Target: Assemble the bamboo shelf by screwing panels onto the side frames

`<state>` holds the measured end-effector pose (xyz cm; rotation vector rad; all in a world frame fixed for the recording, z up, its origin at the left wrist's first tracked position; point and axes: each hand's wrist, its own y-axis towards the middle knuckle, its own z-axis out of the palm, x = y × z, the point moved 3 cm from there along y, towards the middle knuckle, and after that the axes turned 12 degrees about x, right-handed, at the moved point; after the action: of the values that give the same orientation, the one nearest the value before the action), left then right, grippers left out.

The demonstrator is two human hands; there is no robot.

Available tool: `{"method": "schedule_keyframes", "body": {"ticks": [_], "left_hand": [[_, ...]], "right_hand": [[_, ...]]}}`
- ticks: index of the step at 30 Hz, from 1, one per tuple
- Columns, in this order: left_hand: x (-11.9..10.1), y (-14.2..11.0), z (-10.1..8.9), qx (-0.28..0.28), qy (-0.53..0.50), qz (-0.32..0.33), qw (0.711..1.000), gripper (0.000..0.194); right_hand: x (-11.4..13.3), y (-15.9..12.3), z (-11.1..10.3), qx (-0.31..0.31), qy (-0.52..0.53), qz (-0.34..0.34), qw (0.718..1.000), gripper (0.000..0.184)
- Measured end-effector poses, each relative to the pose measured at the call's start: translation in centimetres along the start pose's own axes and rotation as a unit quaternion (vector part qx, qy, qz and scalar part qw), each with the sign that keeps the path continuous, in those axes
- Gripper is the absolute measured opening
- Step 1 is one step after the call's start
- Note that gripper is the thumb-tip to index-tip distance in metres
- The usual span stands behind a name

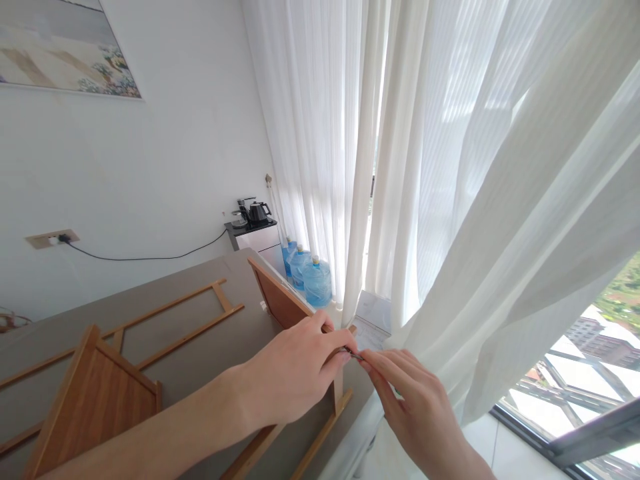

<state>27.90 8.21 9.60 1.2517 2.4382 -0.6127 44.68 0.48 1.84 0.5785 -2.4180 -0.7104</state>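
Observation:
My left hand (300, 360) reaches across from the lower left, its fingers closed at the near end of a wooden panel (277, 290) that stands on edge. My right hand (417, 407) comes from the lower right, with thumb and fingertips pinched together. Between the two hands' fingertips is a thin, dark metal piece (357, 356), mostly covered, so its kind is unclear. Both hands' fingertips meet at it. Below my left hand, wooden legs or rails (320, 440) lie against the brown-grey tabletop (200, 357).
A ladder-like wooden frame (175, 307) and a second wooden panel (100, 407) are on the left. Beyond the table are water bottles (317, 283) and a cabinet with a black kettle (259, 212). White curtains (500, 233) hang close on the right, before a window.

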Motion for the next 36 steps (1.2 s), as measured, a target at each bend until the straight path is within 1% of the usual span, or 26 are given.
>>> {"method": "schedule_keyframes", "body": {"ticks": [2,4,9,12,23,25,27,29,30,31,32,33,34,36], "left_hand": [[0.0,0.0,0.0,-0.002,0.001,0.002,1.0,0.031],[0.0,0.0,0.0,-0.002,0.002,0.003,1.0,0.031],[-0.1,0.0,0.0,-0.003,0.007,0.003,1.0,0.032],[-0.2,0.0,0.0,0.002,0.005,-0.002,1.0,0.032],[-0.2,-0.1,-0.1,-0.001,0.001,-0.001,1.0,0.034],[-0.2,-0.2,-0.1,-0.001,-0.001,-0.001,1.0,0.035],[-0.2,-0.2,-0.2,-0.003,-0.001,0.001,1.0,0.035],[-0.2,-0.1,-0.2,-0.004,-0.003,0.004,1.0,0.035],[-0.2,-0.1,-0.2,-0.005,-0.003,0.006,1.0,0.035],[-0.2,-0.1,-0.2,-0.005,-0.003,0.007,1.0,0.034],[-0.3,-0.1,-0.2,-0.004,-0.002,0.008,1.0,0.034],[-0.3,0.0,-0.2,-0.005,0.001,0.01,1.0,0.033],[-0.4,0.0,-0.3,-0.006,0.006,0.014,1.0,0.032],[-0.5,0.0,-0.4,-0.006,0.018,0.026,0.999,0.03]], "right_hand": [[0.1,0.0,-0.1,0.013,-0.021,-0.01,1.0,0.015],[0.2,0.0,0.0,0.012,-0.025,-0.025,0.999,0.014],[0.4,-0.4,0.0,-0.04,-0.01,-0.044,0.998,0.023],[0.3,-0.3,0.0,-0.055,0.005,-0.048,0.997,0.025],[0.3,-0.3,0.1,-0.048,-0.02,-0.065,0.997,0.03],[0.3,-0.3,0.1,-0.038,-0.019,-0.057,0.997,0.028],[0.2,-0.2,0.2,-0.034,0.0,-0.035,0.999,0.022],[0.1,-0.1,0.2,-0.037,0.048,0.009,0.998,0.015],[-0.1,-0.1,0.3,-0.033,0.083,0.044,0.995,0.012],[-0.2,0.0,0.5,-0.021,0.129,0.082,0.988,0.013],[-0.3,0.1,0.8,-0.003,0.186,0.12,0.975,0.017],[-0.4,0.2,1.1,0.017,0.254,0.151,0.955,0.022],[-0.3,0.3,1.4,0.038,0.324,0.172,0.93,0.026],[-0.1,0.6,1.9,0.063,0.442,0.185,0.875,0.032]]}}
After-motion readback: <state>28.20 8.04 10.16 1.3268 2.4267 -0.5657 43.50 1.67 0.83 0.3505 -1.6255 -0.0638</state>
